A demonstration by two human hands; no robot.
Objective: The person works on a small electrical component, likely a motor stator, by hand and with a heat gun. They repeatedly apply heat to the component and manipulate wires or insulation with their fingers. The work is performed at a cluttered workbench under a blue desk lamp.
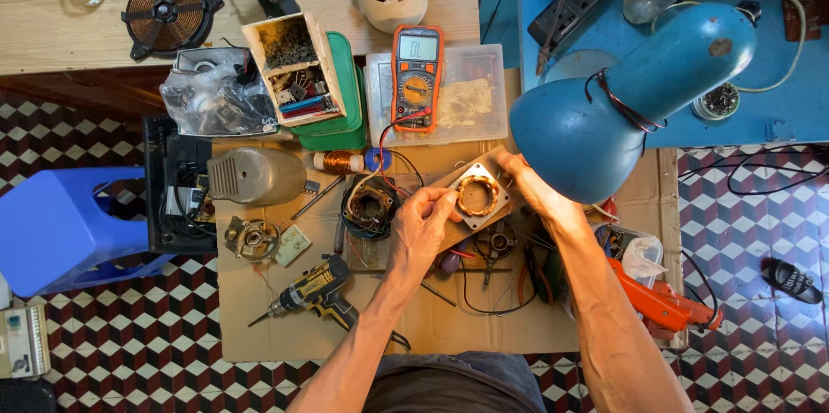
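Both hands hold up a square motor stator (477,195) with copper windings in a round opening. My left hand (421,225) grips its lower left corner. My right hand (523,180) holds its upper right edge, partly hidden under the blue lamp shade (596,124). Just left of the stator, a second wound coil assembly (369,207) lies on the cardboard sheet (449,322).
An orange multimeter (415,76) rests on a clear plastic box. A cordless drill (313,290) lies at the lower left and an orange tool (661,302) at the right. A green box, a parts tray (295,68), a copper wire spool (338,161) and a blue stool (65,227) stand around.
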